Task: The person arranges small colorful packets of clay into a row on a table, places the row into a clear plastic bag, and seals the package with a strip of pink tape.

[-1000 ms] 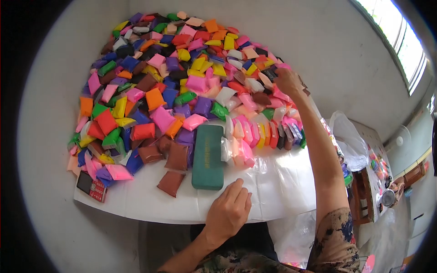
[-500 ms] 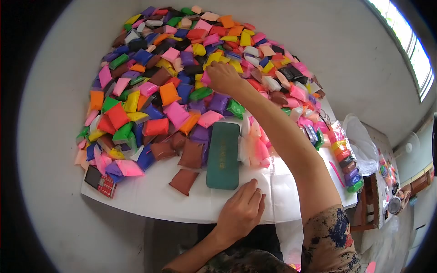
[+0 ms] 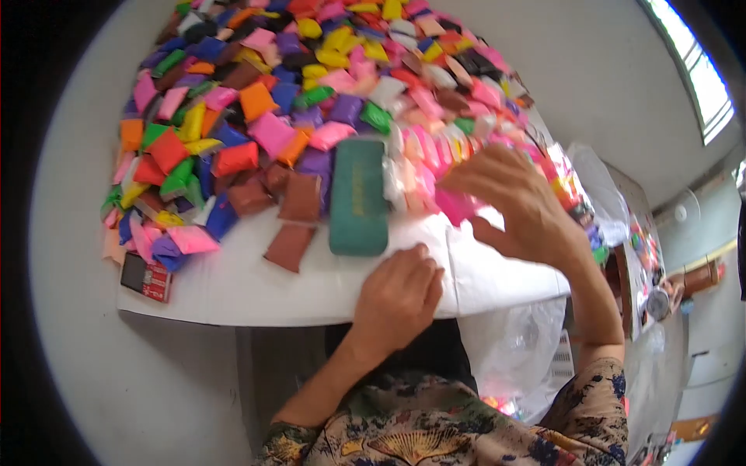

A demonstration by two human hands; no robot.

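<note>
Likely you place pink packet (image 3: 454, 208); right hand (image 3: 513, 206) thumb spread, hold unclear; left hand (image 3: 398, 291) curled, contents hidden. Next likely calls for aligning with packet row (image 3: 424, 151).

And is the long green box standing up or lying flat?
Lying flat: the long green box rests on the white tabletop, broad gold-marked face up.

Packets (image 3: 272, 133): thin plastic film, smooth and mildly glossy, with clear crinkled edges
Case (image 3: 358, 221): smooth, mostly matt; metal or plastic, cannot tell
Surface (image 3: 221, 299): smooth, glossy sheet with crease lines; paper or plastic unclear
Shirt (image 3: 420, 444): printed cloth, matt
Bag (image 3: 509, 334): thin see-through plastic, wrinkled
Wall (image 3: 559, 54): matt, fairly smooth
</note>
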